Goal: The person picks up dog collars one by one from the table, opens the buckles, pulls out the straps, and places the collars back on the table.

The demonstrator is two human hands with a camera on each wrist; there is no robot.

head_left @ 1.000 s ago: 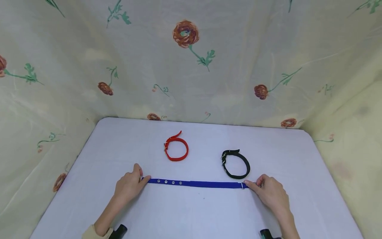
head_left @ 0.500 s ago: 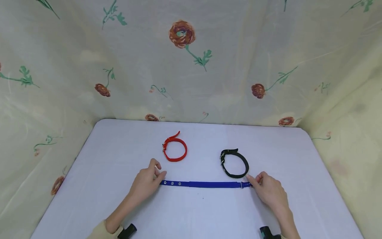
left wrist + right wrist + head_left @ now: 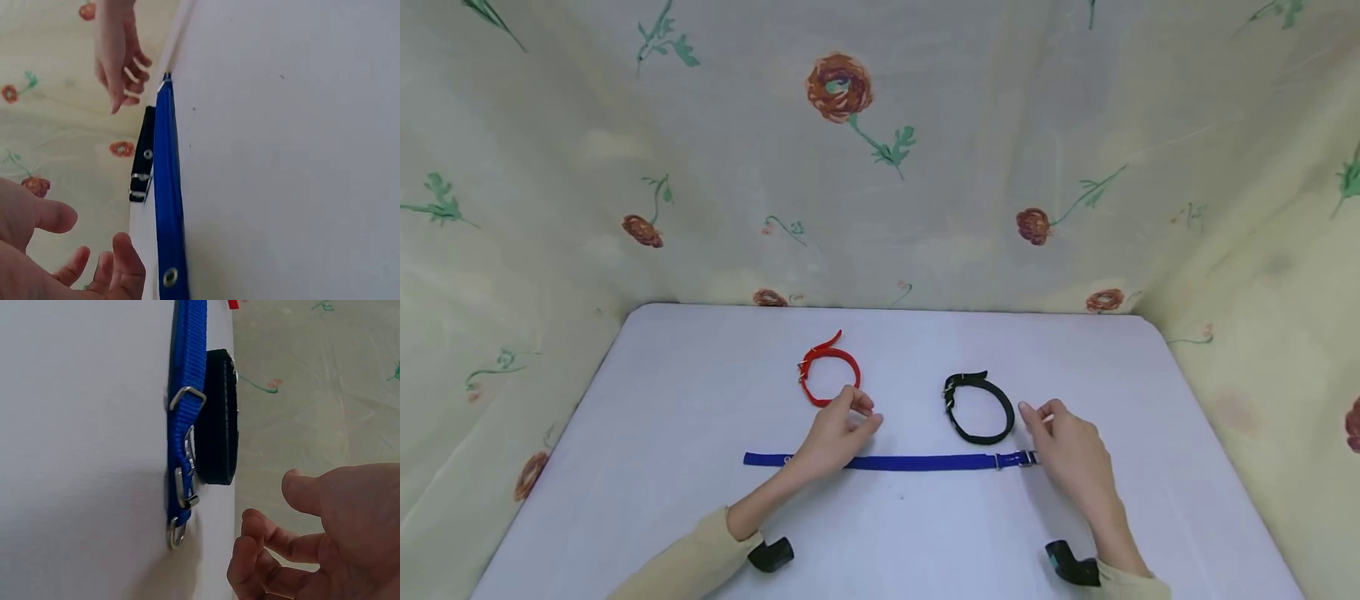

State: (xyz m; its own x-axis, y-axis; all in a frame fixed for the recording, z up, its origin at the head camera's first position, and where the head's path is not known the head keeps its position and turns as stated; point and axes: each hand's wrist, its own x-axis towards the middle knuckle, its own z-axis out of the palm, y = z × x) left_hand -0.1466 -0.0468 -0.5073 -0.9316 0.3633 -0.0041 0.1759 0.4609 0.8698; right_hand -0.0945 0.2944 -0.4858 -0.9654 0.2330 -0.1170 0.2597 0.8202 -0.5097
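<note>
A blue collar (image 3: 925, 463) lies stretched out flat across the white table, its eyelet end to the left and its metal buckle (image 3: 187, 487) and rings to the right. My left hand (image 3: 835, 433) is above it, hiding part of the strap, with bent fingers that hold nothing. Its fingertips overlap the lower edge of the coiled red collar (image 3: 807, 367) in the head view; whether they touch it, I cannot tell. Beside the blue collar's buckle end, my right hand (image 3: 1071, 450) hovers with loosely bent fingers and nothing in them. The coiled black collar (image 3: 977, 439) sits just left of it.
The white table (image 3: 880, 542) has its far edge against a flower-patterned curtain (image 3: 955, 167), which also hangs on both sides. A black device (image 3: 771, 554) is on the left wrist, and another black device (image 3: 1071, 565) on the right one.
My left hand has let go of the blue collar's left end and moved right and up toward the red collar. My right hand has released the buckle end and lifted slightly away.
</note>
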